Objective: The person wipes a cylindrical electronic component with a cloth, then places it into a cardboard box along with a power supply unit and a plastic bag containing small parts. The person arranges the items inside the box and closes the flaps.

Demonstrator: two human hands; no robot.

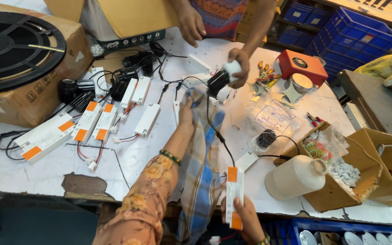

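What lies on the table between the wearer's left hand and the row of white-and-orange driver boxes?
In the head view, one plain white driver box with red and black leads lies between the left hand and the orange-ended boxes.

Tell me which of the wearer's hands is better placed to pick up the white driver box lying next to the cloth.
Left. The left hand rests on the blue checked cloth, close to that white driver box, and holds nothing rigid. The right hand already grips an orange-tipped driver.

Single view, head-mounted on the person, looking steeply down and forward across the white worktable (159, 159) at close range. The wearer's left hand (186, 109) and right hand (246, 218) enter from the bottom edge; a co-worker stands opposite at the top edge.
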